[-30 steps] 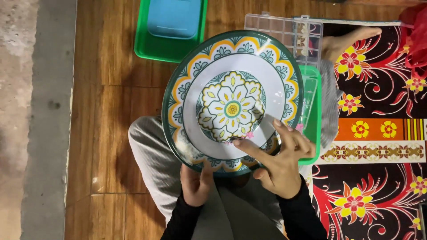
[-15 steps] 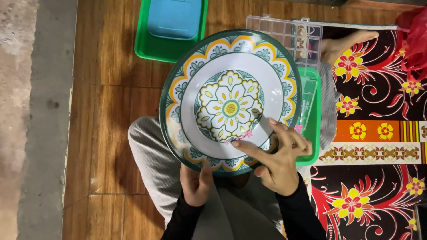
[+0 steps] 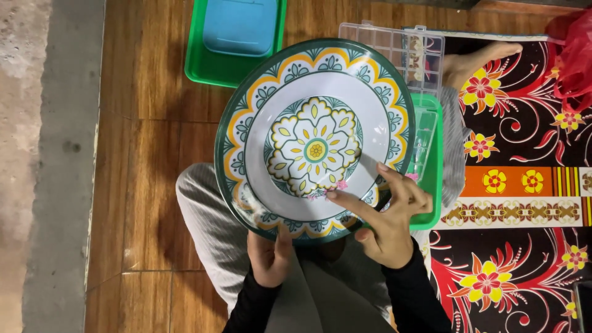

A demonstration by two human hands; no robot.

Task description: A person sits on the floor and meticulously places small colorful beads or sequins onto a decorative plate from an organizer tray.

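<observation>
Your left hand (image 3: 269, 256) gripping the patterned plate (image 3: 265, 132) by its rim at six o'clock, the plate resting over your lap, your right hand (image 3: 387, 213) spread at five o'clock, forefinger pressing tiny pink bits (image 3: 340, 185), a green tray (image 3: 433, 160) lying at three o'clock.
</observation>
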